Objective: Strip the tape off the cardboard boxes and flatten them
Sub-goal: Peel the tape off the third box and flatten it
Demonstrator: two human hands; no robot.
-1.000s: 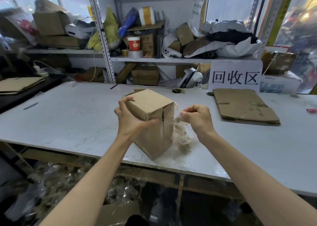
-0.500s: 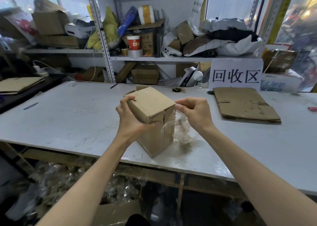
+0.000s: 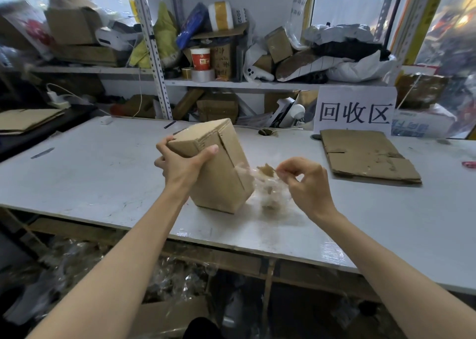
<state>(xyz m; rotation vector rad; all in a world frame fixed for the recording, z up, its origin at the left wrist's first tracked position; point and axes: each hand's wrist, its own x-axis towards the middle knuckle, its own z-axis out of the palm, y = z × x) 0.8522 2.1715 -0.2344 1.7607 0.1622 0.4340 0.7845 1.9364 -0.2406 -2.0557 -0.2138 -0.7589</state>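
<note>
Left fingers (image 3: 163,144) wrap the tilted brown box (image 3: 221,181); right fingers (image 3: 290,164) pinch crumpled clear tape (image 3: 268,187).

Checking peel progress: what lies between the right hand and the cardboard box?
Head view: crumpled clear tape, carrying a torn brown scrap, runs from the right hand to the cardboard box.

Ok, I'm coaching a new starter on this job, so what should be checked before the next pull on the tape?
1. Left hand grips the box at its top: ok.
2. Box propped on the table, leaning: ok.
3. Right hand pinches the tape: ok.
4. Tape fully free of the box: cannot tell, it is blurred there.
5. Box flaps opened for flattening: not ok, the front seam is closed.
</note>
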